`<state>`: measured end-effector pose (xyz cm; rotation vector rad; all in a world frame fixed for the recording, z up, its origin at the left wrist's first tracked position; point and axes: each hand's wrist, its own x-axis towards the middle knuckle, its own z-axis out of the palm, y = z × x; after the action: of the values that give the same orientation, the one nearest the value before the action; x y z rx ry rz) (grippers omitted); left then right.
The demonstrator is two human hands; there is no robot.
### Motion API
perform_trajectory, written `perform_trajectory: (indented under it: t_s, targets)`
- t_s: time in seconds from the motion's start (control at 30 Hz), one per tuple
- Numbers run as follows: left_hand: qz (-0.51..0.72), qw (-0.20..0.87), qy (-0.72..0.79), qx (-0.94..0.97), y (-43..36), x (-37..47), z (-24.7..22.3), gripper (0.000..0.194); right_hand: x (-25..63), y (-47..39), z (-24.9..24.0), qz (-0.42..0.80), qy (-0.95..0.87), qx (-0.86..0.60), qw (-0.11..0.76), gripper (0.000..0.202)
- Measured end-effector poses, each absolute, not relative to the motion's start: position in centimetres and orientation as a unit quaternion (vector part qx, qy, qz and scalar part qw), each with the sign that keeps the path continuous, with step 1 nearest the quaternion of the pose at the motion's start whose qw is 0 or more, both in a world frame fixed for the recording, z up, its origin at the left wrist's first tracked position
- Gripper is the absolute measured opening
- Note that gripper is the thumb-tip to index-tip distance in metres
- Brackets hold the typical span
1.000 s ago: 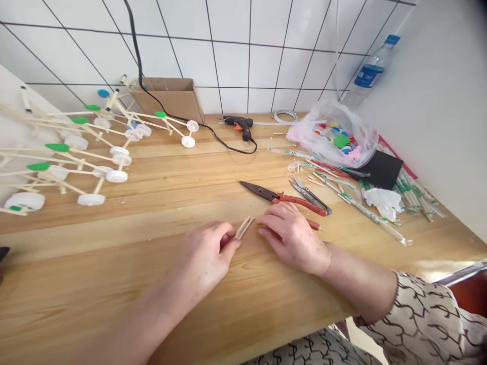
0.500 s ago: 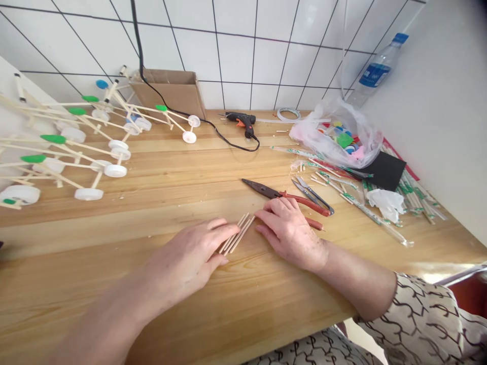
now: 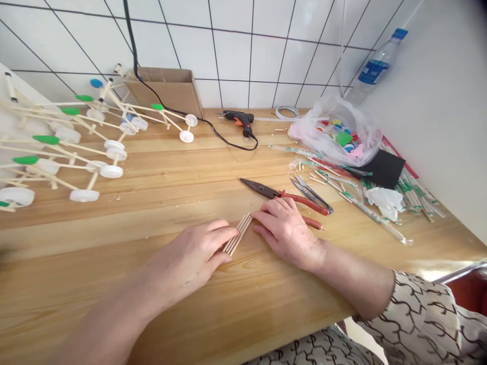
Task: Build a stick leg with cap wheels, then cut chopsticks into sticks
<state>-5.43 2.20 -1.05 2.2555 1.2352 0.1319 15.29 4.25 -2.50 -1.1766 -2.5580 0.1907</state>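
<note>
Several short wooden sticks (image 3: 238, 234) lie side by side on the table, slanting up to the right. My left hand (image 3: 205, 246) is closed around their left side, its fingertips at one edge and the thumb at the lower ends. At the upper right ends, the fingertips of my right hand (image 3: 285, 230) touch or nearly touch the sticks, with thumb and forefinger apart. Red-handled long-nose pliers (image 3: 266, 190) lie just beyond my right hand, which partly hides their handles. Small thread snips (image 3: 310, 192) rest beside the pliers.
Stick models with white wheels (image 3: 110, 171) crowd the left. Behind stand a cardboard box (image 3: 167, 94) and a glue gun (image 3: 239, 119) with its cord. At right are a plastic bag (image 3: 323, 126) of colourful caps, wrapped sticks (image 3: 375, 215) and a water bottle (image 3: 375, 71).
The sticks have come closer together, lying more evenly side by side between my hands. Both hands keep nearly the same place; the view has shifted slightly.
</note>
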Motion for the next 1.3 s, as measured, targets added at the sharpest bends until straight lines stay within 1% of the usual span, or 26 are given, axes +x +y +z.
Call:
perform_trajectory:
  t_s: [0.13,0.27,0.5,0.67,1.03,1.17,1.3]
  targets:
    - [0.053,0.276,0.46,0.842,2.23,-5.42,-1.17,0.022,15.32,4.27,-2.49,0.073,-0.894,-0.41,0.167,0.018]
    - [0.062,0.273,0.459,0.843,2.2,-5.43,-1.22,0.026,15.34,4.22,-2.49,0.071,-0.891,-0.415,0.171,0.019]
    - [0.059,0.266,0.462,0.844,2.25,-5.43,-1.36,0.026,14.98,4.27,-2.8,0.047,-0.899,-0.419,0.12,0.029]
    - [0.069,0.262,0.451,0.85,2.27,-5.37,-1.48,0.022,14.77,4.3,-2.89,0.042,-0.902,-0.418,0.1,0.035]
    - [0.071,0.272,0.46,0.842,2.36,-5.38,-1.58,0.016,14.76,4.29,-2.5,0.051,-0.908,-0.402,0.108,0.032]
    - [0.075,0.283,0.473,0.831,2.44,-5.64,-1.34,0.021,14.86,4.25,-2.55,0.053,-0.906,-0.402,0.124,0.031]
    - [0.046,0.299,0.493,0.816,2.59,-6.0,-0.66,0.024,15.0,4.22,-2.68,0.048,-0.902,-0.406,0.136,0.03]
